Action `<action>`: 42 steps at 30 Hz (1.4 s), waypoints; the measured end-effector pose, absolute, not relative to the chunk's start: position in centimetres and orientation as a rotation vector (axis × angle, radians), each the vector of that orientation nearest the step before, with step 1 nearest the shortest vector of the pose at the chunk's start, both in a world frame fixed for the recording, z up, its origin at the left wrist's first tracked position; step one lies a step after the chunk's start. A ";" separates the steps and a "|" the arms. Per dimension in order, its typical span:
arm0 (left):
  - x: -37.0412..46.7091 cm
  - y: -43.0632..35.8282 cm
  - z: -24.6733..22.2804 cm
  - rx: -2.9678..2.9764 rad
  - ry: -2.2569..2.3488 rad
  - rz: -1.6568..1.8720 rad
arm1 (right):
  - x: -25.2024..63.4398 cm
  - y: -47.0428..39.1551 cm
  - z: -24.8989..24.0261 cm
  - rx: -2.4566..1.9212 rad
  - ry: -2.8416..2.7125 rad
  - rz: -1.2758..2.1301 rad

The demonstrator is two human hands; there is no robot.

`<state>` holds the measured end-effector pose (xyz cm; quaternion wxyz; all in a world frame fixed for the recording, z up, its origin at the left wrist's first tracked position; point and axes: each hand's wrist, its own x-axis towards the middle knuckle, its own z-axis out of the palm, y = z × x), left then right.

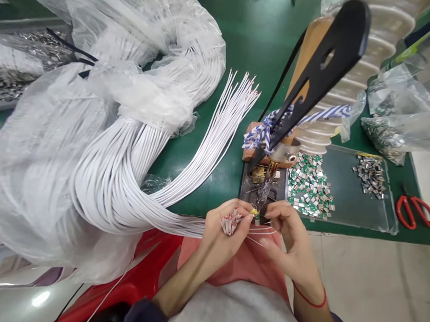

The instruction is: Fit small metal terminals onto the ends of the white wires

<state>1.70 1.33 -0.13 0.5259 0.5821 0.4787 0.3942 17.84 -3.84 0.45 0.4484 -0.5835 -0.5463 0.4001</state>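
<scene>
My left hand [224,232] is closed round a bundle of white cables, whose reddish cut ends [230,221] stick out by the thumb. At its fingertips sits a small yellow-green piece [254,212], just under the tip of a soldering iron [269,177]. Thin white cable strands [264,230] run from there towards my right hand [287,234]. That hand has bent fingers close to the iron's tip, with a cable end between or beside them; exactly what it grips is too small to tell.
A large plastic-wrapped coil of white cables [107,176] covers the left. Small green-and-silver connectors [310,187] and metal shells [370,176] lie on a tray [342,188]. Red-handled scissors [415,212] rest at the right. A clear ribbed hose [377,32] and black bracket [325,64] rise above the hands.
</scene>
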 end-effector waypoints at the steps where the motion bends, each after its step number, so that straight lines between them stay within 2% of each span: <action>1: 1.7 1.4 0.0 1.402 1.149 0.953 | 18.0 -3.8 0.6 -1.425 -1.330 0.993; 8: 1.9 1.8 0.2 1.475 1.142 0.995 | 17.8 -3.9 0.2 -1.600 -1.227 0.780; 22: 2.2 1.9 0.2 1.516 1.105 1.107 | 15.5 -2.7 -0.2 -1.412 -1.100 0.786; 30: 2.0 1.5 0.3 1.390 1.121 1.091 | 15.2 -2.7 -0.5 -1.408 -1.134 0.714; 42: 1.9 1.5 0.4 1.347 1.132 1.089 | 15.4 -2.8 -0.5 -1.384 -1.120 0.778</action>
